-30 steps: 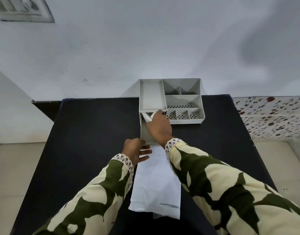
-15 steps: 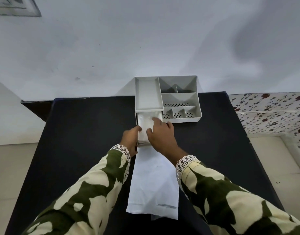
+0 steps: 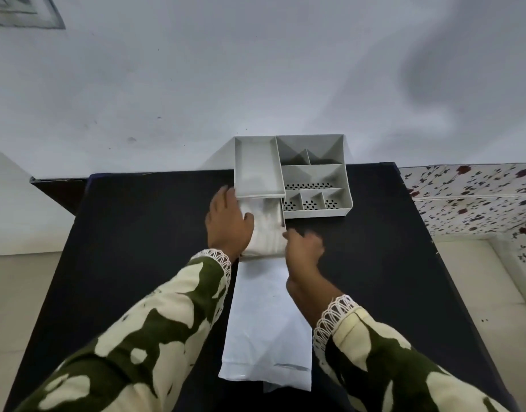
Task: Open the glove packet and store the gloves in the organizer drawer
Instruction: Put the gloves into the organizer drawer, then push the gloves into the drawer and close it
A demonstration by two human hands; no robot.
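Observation:
A grey organizer [image 3: 312, 173] with several compartments stands at the far edge of the black table [image 3: 137, 248]. Its drawer [image 3: 281, 254] is pulled out toward me, and white gloves [image 3: 269, 230] lie inside it. My left hand [image 3: 227, 223] rests on the drawer's left side with fingers over the gloves. At the drawer's front right corner is my right hand [image 3: 303, 248], blurred, fingers loosely curled, holding nothing that I can see. The empty white glove packet [image 3: 267, 328] lies flat on the table between my forearms.
A white wall rises right behind the organizer. A speckled tiled ledge [image 3: 469, 197] sits to the right of the table. Pale floor shows on both sides.
My left hand has moved up onto the drawer's left side. My right hand has come off the gloves and drawn back to the drawer's front right corner.

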